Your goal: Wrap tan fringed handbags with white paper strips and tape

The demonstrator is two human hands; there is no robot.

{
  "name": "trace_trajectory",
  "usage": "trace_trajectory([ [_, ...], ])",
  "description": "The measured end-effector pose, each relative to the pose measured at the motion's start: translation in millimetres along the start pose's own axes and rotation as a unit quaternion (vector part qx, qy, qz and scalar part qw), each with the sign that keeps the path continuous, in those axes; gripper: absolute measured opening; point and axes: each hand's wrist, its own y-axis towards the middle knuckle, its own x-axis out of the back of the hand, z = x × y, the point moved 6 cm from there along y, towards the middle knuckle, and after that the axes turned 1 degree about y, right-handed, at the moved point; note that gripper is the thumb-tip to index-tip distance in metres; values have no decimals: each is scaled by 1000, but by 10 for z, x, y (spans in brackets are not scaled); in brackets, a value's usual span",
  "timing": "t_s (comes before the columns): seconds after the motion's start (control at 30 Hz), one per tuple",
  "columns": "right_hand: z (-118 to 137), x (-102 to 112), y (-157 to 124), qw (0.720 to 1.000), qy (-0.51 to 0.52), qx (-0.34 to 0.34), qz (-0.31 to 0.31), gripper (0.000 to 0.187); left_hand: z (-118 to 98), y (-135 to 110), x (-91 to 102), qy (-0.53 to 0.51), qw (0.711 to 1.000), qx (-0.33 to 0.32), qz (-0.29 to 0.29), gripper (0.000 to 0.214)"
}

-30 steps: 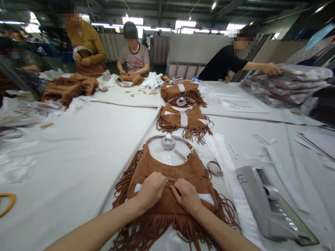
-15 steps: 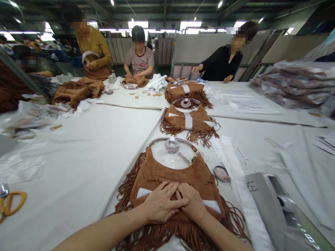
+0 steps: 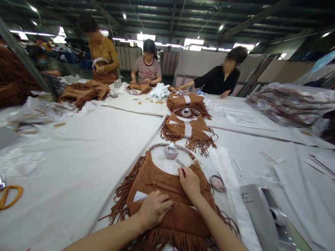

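Note:
A brown suede fringed handbag (image 3: 167, 184) lies flat in front of me, its wrapped handle curving away at the top. My left hand (image 3: 155, 209) rests on the lower front of the bag, fingers laid over the suede. Higher up, my right hand (image 3: 190, 181) is at the bag's top edge with its fingers closed together; whatever they grip, if anything, is hidden. A coiled wrapped strap (image 3: 171, 152) sits inside the handle loop. White paper (image 3: 140, 196) pokes out at the bag's left side.
More fringed bags (image 3: 187, 129) lie in a row beyond. A tape dispenser (image 3: 264, 212) and a tape roll (image 3: 217, 183) are at right, yellow-handled scissors (image 3: 12, 197) at left. Plastic-wrapped bags (image 3: 285, 104) are stacked far right. Several people stand across the white-covered table (image 3: 78, 157).
My right hand has lifted off the lower front and moved up to the bag's top edge. My left hand has shifted slightly left and stays on the bag. The view has tilted up a little.

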Motion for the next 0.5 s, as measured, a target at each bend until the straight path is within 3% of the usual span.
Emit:
trace_trajectory([
  [0.13, 15, -295, 454, 999, -14, -33, 39, 22, 9, 15, -8, -7, 1000, 5, 8, 21],
  [0.27, 70, -573, 608, 996, 10, -50, 69, 27, 8, 24, 5, -14, 1000, 8, 13, 21],
  [0.37, 40, -622, 619, 993, 50, -62, 81, 16, 8, 27, 20, -19, 1000, 12, 13, 21],
  [0.5, -87, -564, 621, 982, 141, -78, 96, 18, 5, 25, 30, -18, 1000, 17, 18, 20],
])
